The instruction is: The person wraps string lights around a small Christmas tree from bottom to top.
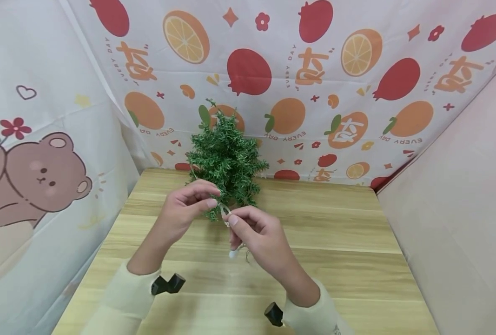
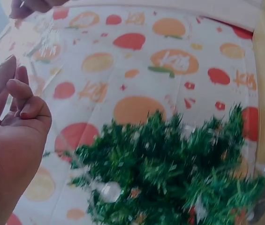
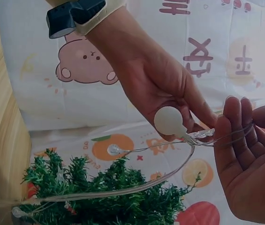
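Note:
A string of fairy lights with clear wire (image 1: 225, 213) and round bulbs runs between my two hands, in front of a small green artificial Christmas tree (image 1: 228, 158). My left hand (image 1: 185, 207) pinches the wire between thumb and fingers near the tree's lower front. Just to its right, my right hand (image 1: 260, 230) holds a stretch of the same wire in its fingertips. A white bulb (image 3: 168, 121) hangs by the bunched wire in the right wrist view. Another bulb (image 2: 109, 191) lies against the tree branches in the left wrist view.
The tree stands at the back of a wood-grain table (image 1: 335, 251), close to a fruit-print cloth (image 1: 289, 79). A bear-print cloth (image 1: 42, 177) hangs at the left, and a pale panel (image 1: 457, 200) borders the right. Each sleeve carries a small black device (image 1: 274, 314).

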The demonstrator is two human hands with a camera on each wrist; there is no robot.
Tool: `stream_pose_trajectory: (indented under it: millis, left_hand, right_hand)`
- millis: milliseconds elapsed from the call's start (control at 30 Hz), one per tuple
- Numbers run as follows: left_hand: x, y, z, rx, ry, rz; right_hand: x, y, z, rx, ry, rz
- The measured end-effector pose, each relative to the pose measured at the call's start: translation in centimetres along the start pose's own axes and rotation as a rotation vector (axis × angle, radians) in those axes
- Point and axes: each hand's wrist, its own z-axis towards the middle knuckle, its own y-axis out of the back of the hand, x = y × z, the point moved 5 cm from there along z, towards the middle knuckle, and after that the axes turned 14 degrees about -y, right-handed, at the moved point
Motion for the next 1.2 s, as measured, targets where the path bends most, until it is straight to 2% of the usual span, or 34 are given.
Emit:
stream_pose_trajectory:
  millis: [200, 400, 500, 667, 833, 1000, 1200]
  left_hand:
    - [0.8, -2.2, 0.2, 0.087, -0.007, -0.038]
    - [1.7, -3.4, 0.1, 0.105, 0.008, -0.069]
    - [1.9, -3.8, 0.2, 0.117, -0.006, -0.056]
    - [2.1, -4.2, 0.4, 0.134, -0.041, -0.036]
    - [2.3, -4.3, 0.6, 0.142, -0.046, -0.017]
    - [2.4, -4.4, 0.6, 0.136, -0.043, 0.018]
    - [2.6, -4.8, 0.4, 0.144, -0.013, 0.060]
  right_hand:
    - [-0.3, 0.8, -0.2, -0.014, -0.004, -0.013]
    - [-0.9, 1.7, -0.3, -0.034, -0.028, -0.012]
    - [-1.3, 2.4, -0.4, -0.024, -0.045, -0.012]
    - [-2.3, 3.3, -0.7, 0.074, -0.104, -0.009]
    - [-3.3, 4.3, -1.7, 0.141, -0.208, -0.039]
    - [-4.0, 5.5, -2.9, 0.175, -0.261, -0.056]
    - [-4.7, 7.3, -4.2, 0.163, -0.293, -0.093]
